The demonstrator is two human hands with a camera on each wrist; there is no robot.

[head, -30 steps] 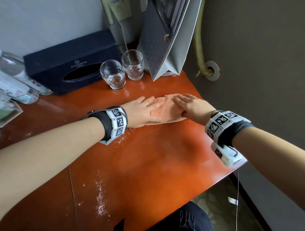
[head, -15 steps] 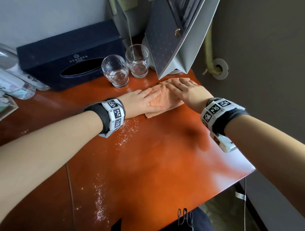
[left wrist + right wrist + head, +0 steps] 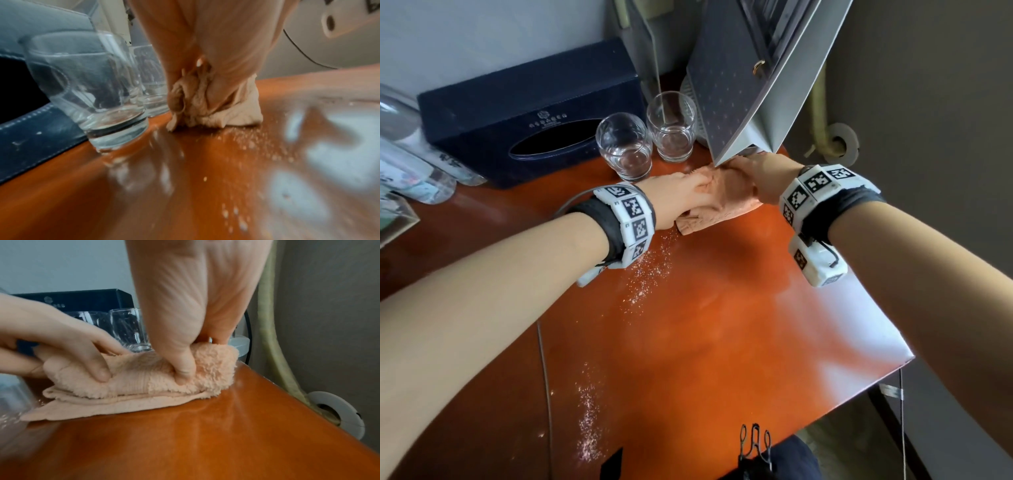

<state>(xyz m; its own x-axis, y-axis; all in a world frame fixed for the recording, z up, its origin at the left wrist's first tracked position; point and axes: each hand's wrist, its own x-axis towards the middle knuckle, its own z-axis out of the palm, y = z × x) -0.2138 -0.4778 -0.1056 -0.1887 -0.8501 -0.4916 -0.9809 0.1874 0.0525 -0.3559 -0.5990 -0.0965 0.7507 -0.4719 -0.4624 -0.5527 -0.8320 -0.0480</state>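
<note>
A peach terry cloth [image 3: 726,210] lies bunched on the red-brown table [image 3: 705,342], near its back right corner. My left hand [image 3: 698,186] grips the cloth's left part, with its fingers curled into the folds [image 3: 216,110]. My right hand [image 3: 753,174] pinches a raised fold at the right end. In the right wrist view its thumb digs into the cloth [image 3: 144,382] and the left hand [image 3: 61,340] holds the other end. The right fingertips are partly hidden under the corner of a paper bag.
Two empty glasses [image 3: 625,147] [image 3: 671,132] stand just behind the left hand. A dark blue tissue box [image 3: 517,120] and plastic bottles [image 3: 410,161] are at the back left, and a grey paper bag [image 3: 750,78] leans over the cloth. White powder [image 3: 647,270] is scattered on the table.
Both hands and the cloth have slid away from me toward the glasses and the bag. The fingers, flat on the cloth before, now curl and bunch it.
</note>
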